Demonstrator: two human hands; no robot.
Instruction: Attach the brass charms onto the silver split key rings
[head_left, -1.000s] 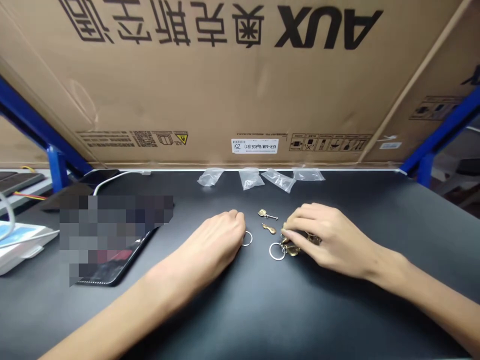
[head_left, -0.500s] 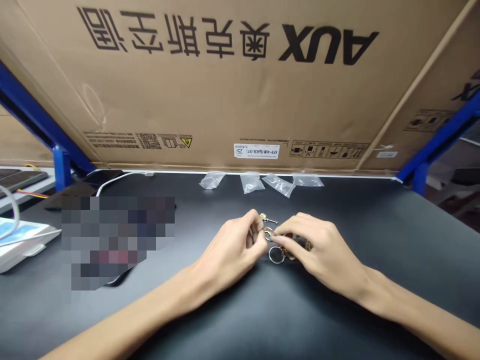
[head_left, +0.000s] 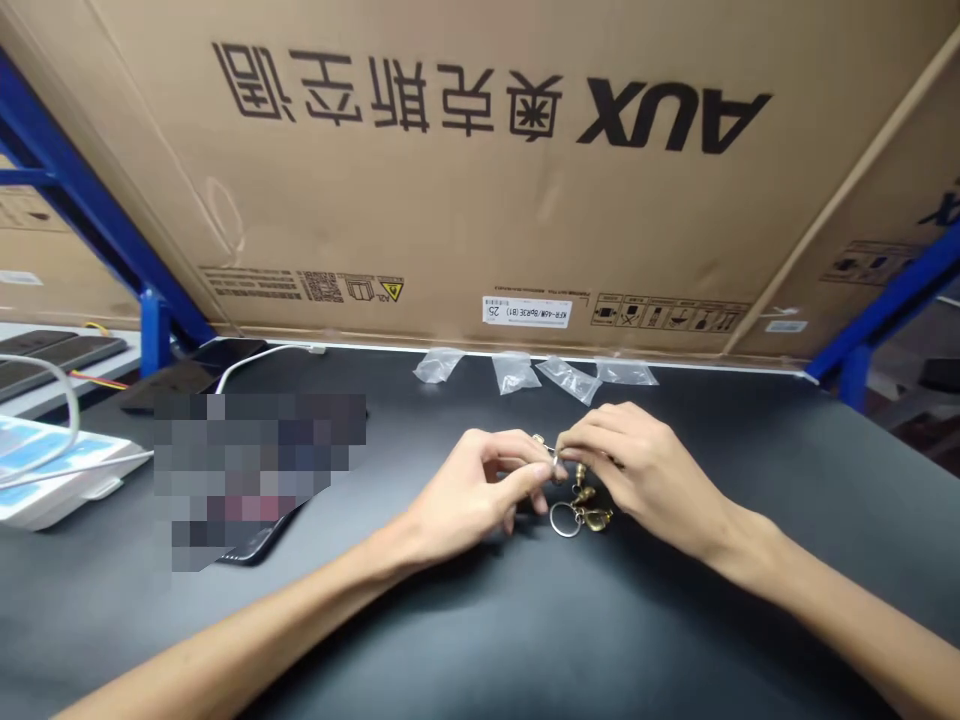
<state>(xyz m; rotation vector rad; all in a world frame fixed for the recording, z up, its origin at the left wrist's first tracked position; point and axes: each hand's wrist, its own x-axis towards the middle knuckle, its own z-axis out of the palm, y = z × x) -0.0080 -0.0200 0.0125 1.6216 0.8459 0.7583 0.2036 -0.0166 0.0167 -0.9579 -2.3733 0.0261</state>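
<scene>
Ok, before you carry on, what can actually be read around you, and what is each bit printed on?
"AUX": large upside-down black letters on the brown cardboard carton.
"奥克斯空调": upside-down black characters on the same carton.
"KFR-46W/BpR3E (B1)" and "25": upside-down, barely legible, on the white sticker on the carton.
Small black print low on the carton: too small to read.

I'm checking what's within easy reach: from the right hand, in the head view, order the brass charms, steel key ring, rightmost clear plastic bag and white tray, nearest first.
From the right hand:
1. brass charms and steel key ring: too close to call, both just below and left of it
2. rightmost clear plastic bag: straight ahead, at the far edge
3. white tray: far left
</scene>
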